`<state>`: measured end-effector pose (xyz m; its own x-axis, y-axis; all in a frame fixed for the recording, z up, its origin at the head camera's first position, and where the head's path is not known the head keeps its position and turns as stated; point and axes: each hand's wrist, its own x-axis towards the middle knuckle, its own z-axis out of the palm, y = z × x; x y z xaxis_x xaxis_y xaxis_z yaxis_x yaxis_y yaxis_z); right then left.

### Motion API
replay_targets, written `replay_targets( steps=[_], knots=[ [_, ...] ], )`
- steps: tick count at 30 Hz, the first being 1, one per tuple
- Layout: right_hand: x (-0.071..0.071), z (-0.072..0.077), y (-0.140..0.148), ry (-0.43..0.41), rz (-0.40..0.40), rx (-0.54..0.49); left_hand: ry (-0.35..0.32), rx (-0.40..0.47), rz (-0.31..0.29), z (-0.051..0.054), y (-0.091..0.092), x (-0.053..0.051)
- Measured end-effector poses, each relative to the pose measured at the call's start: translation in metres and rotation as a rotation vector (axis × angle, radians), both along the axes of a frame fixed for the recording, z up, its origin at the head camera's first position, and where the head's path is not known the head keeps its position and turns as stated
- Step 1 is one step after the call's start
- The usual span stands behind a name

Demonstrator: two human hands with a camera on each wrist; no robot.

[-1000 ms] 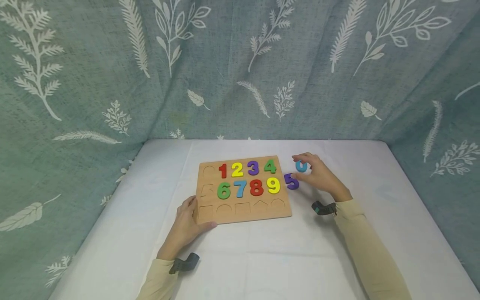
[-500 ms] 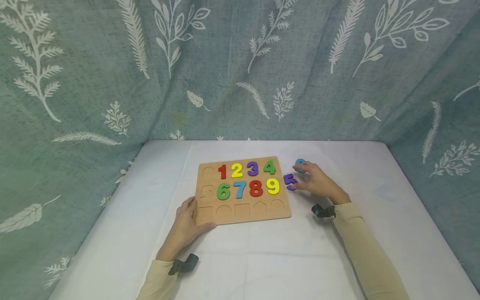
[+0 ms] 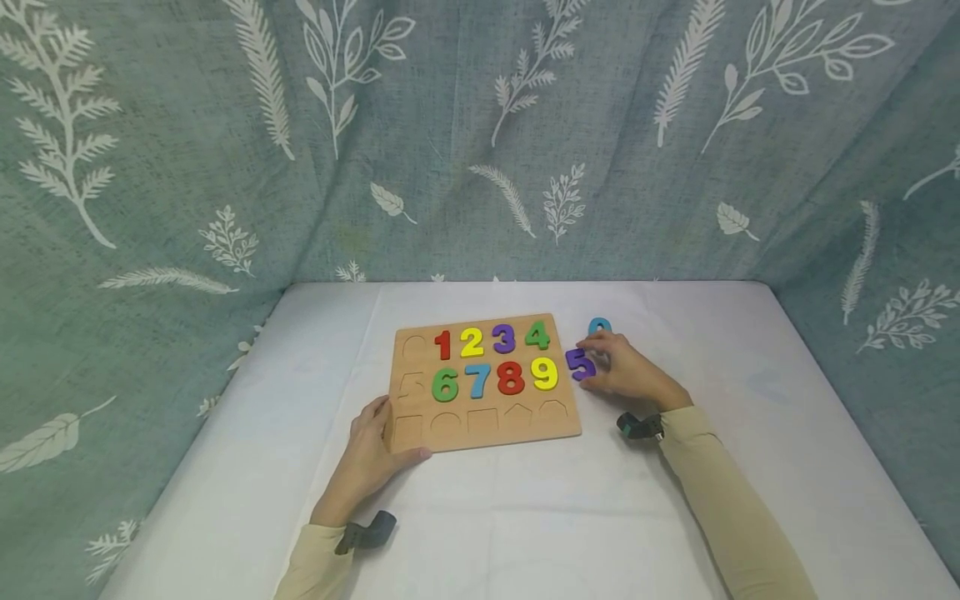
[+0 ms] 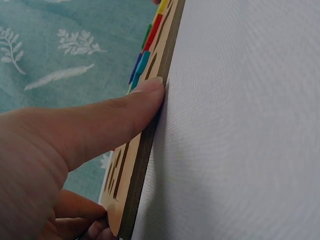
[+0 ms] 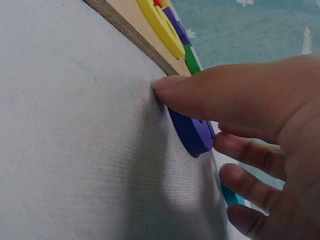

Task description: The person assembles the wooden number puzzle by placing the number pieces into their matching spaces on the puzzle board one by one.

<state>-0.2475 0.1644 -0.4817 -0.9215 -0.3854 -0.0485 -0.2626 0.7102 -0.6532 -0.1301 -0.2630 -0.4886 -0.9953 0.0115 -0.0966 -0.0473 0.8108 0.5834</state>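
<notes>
A wooden number puzzle board lies on the white table, with coloured digits seated in its upper two rows. My left hand holds its near left corner, thumb along the front edge and fingers against the left side. Just off the board's right edge is a purple number 5. My right hand pinches it between thumb and fingers, the thumb low and the index finger at its top. Behind that hand lies a blue digit, partly covered by the fingers.
Outlined recesses without pieces show down the board's left column and along its front row. A leaf-patterned curtain hangs behind and beside the white-covered table. A dark wrist camera is strapped to the left wrist, another on the right.
My right hand has come nearer, off the blue digit and onto the purple 5, its fingers closing round it. The left hand stays at the board's corner.
</notes>
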Motion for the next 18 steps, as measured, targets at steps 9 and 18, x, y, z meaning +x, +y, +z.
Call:
replay_targets(
  steps=[9,18],
  knots=[
    [0.0003,-0.0017,-0.0005,-0.005,0.009,0.004,0.002,0.003,-0.001,-0.0011,-0.0008,-0.0005],
    [0.0010,-0.0009,0.0003,-0.011,-0.006,0.024,-0.006,0.010,0.003,-0.0005,0.0002,-0.0001]
  ],
)
